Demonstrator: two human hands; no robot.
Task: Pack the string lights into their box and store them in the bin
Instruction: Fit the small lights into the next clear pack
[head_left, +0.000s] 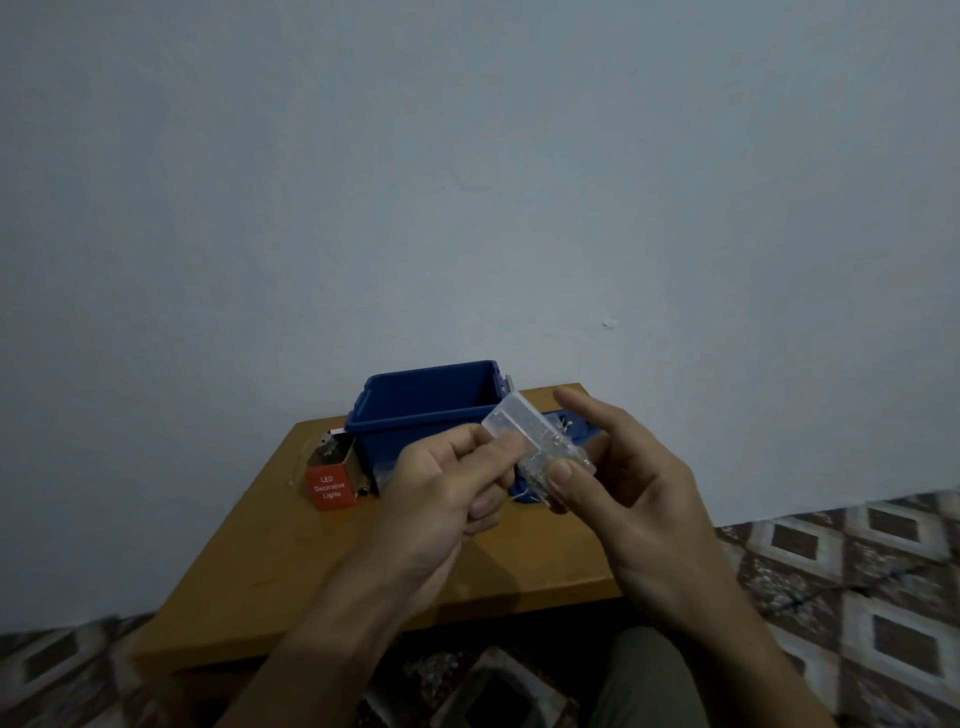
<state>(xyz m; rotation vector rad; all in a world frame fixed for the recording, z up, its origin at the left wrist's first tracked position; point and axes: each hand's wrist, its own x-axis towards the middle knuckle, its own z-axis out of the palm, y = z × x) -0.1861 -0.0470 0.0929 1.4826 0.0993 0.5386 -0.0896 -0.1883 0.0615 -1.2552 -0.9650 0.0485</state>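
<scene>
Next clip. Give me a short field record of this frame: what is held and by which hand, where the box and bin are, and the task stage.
held: clear battery case with thin wire wound on it
left hand: pinches the case's left end
right hand: thumb presses on the case's near end, forefinger straight
box: red, top open, on the table just left of the bin
bin: blue, open, at the table's far edge
stage: case not in box; box not in bin

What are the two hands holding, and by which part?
Both hold the clear case: the left hand pinches its left edge, and the right hand grips its near end, thumb on top.
</scene>
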